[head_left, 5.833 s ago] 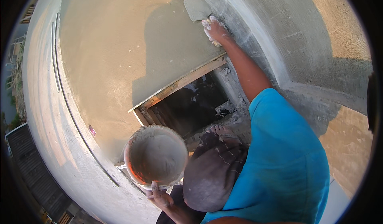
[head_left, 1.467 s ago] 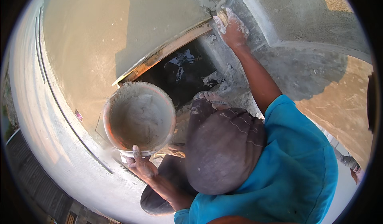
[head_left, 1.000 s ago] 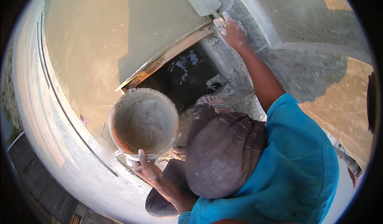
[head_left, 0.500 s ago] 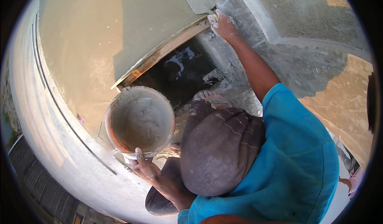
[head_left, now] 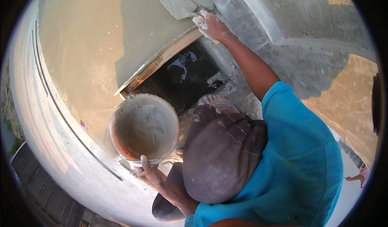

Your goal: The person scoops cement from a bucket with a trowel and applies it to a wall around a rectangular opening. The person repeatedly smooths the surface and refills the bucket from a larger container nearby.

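My right hand (head_left: pixel 212 27), smeared with pale mortar, is closed round the handle of a trowel (head_left: pixel 178 5). The trowel's mortar-coated blade lies against the smooth plastered surface (head_left: pixel 149 13), just above a wooden batten (head_left: pixel 161 61). My left hand (head_left: pixel 150 175) grips the near rim of a round bucket (head_left: pixel 114 134), thumb over the edge and fingers underneath or outside, mostly hidden. Inside the bucket is grey wet mortar (head_left: pixel 149 124), and its opening faces up toward me. The bucket stands close to the batten's left end.
Below the batten is a dark opening (head_left: pixel 182 71) with rough, crumbly edges. A grey wall (head_left: pixel 291 17) rises at the right. My foot (head_left: pixel 216 101) rests beside the opening. At the far right edge, part of another person (head_left: pixel 361 177) shows.
My right hand and the trowel have moved left, away from the wall corner and along the plastered surface. The bucket and my left hand have shifted slightly right and down in view.
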Motion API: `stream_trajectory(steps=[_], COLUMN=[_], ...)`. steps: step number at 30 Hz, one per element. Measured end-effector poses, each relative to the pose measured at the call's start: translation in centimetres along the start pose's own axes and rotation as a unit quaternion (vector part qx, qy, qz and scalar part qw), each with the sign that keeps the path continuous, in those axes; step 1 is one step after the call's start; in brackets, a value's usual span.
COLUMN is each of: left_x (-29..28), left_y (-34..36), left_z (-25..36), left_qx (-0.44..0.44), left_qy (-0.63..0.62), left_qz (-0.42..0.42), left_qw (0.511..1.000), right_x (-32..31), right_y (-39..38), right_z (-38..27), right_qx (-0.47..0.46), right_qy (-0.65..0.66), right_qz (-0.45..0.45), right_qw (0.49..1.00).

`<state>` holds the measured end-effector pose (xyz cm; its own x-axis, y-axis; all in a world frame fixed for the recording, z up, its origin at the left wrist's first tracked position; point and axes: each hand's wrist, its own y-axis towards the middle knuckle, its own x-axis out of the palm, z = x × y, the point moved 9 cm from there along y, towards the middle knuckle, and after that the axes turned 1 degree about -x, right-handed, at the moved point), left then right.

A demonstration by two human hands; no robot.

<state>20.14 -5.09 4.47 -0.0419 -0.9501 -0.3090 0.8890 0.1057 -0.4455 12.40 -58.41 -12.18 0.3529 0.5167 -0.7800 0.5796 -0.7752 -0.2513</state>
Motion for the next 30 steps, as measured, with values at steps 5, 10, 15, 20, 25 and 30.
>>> stream_trajectory(steps=[5, 10, 15, 20, 25, 30], left_x=[0.4, 0.2, 0.2, 0.2, -0.2, -0.9], left_y=[-0.1, 0.0, -0.3, -0.8, -1.0, -0.7], left_z=[0.3, -0.2, 0.2, 0.3, -0.2, -1.0], left_qx=[0.017, 0.009, 0.002, 0.005, -0.004, -0.022], left_qy=[-0.017, -0.014, 0.002, 0.013, 0.006, 0.035], left_qz=[-0.005, -0.008, -0.002, 0.017, 0.014, -0.006], left_qw=[1.0, 1.0, 1.0, 1.0, 1.0, 0.999], right_x=[-2.4, -1.0, 1.9, 2.7, 7.5, 13.5], right_y=[2.9, 5.5, 5.8, 7.4, 10.7, 16.7], right_z=[3.0, 2.9, -0.7, -3.2, -10.5, -12.5], right_qx=[0.049, 0.046, 0.017, 0.096, 0.147, 0.246], right_qy=[-0.001, -0.017, 0.017, 0.092, 0.346, 0.412], right_qz=[0.087, 0.072, 0.004, 0.064, 0.072, 0.129], right_qw=[0.995, 0.996, 1.0, 0.989, 0.924, 0.868])
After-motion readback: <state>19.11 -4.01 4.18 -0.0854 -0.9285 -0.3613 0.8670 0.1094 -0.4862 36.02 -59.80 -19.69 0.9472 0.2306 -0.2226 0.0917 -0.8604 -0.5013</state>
